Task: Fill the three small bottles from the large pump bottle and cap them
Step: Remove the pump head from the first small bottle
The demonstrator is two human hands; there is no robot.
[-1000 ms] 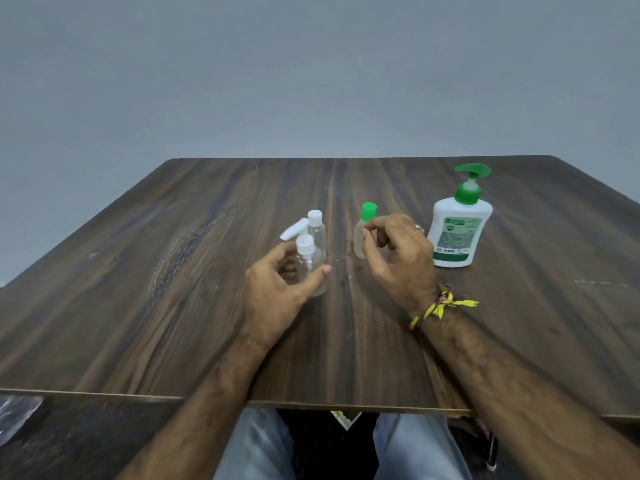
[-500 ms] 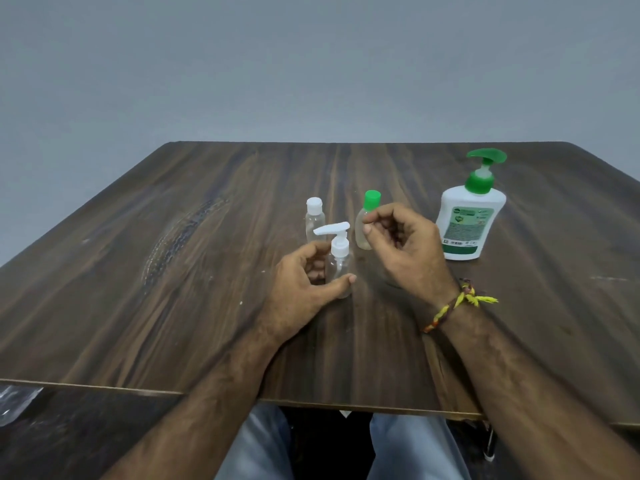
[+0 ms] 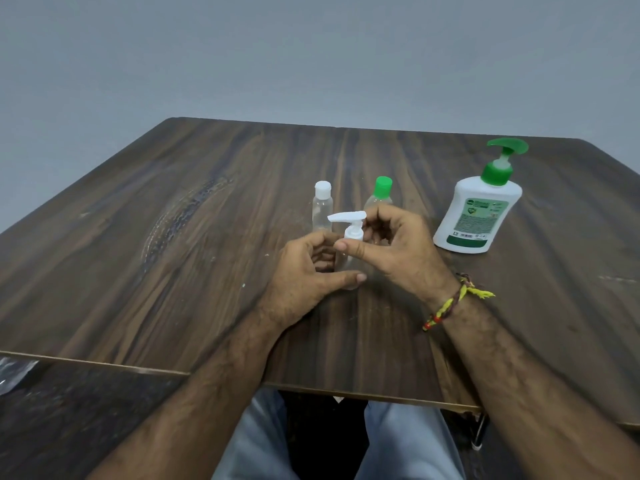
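Dark wooden table [image 3: 173, 254] (scuffed) before grey wall [image 3: 242, 57].

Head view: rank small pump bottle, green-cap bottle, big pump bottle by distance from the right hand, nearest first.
1. small pump bottle: at centre, right hand pinches its white collar while the left hand grips its body.
2. green-cap bottle: just behind the right hand's fingers, partly hidden.
3. big pump bottle: off to the right, clearly apart.
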